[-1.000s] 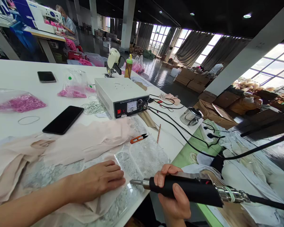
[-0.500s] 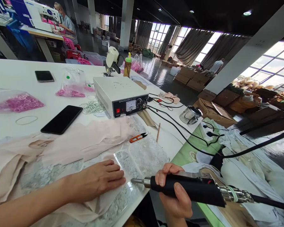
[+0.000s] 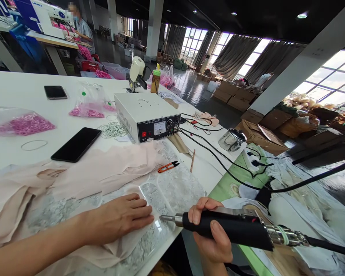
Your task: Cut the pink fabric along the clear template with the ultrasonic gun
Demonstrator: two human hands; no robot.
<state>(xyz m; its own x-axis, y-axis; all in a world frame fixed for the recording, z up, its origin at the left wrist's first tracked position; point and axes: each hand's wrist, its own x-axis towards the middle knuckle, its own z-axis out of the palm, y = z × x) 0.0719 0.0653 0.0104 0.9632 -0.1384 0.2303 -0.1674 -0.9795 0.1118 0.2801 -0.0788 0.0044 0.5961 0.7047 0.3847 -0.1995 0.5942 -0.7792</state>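
My left hand (image 3: 126, 214) lies palm down with its fingers stretched out on thin pale pink fabric (image 3: 126, 161). Beside its fingertips is the edge of a clear plastic template (image 3: 153, 197), over a grey marbled mat (image 3: 184, 189). Wrapped round a black handheld ultrasonic tool (image 3: 232, 229) is my right hand (image 3: 214, 239), with the thumb along its near side. The tool's pointed metal tip (image 3: 166, 218) is just right of my left fingertips; I cannot tell whether it touches the template. A cable runs from the tool's back end.
A white control box (image 3: 149, 111) with a dial stands behind the fabric. Orange thread snips (image 3: 168, 167), a pencil (image 3: 192, 161) and a black phone (image 3: 76, 145) lie nearby. Black cables (image 3: 218, 153) cross the right side, past a glass jar (image 3: 232, 140). A person (image 3: 84, 30) sits far left.
The view has shifted very slightly. Both hands, the tool and the fabric keep almost the same positions.
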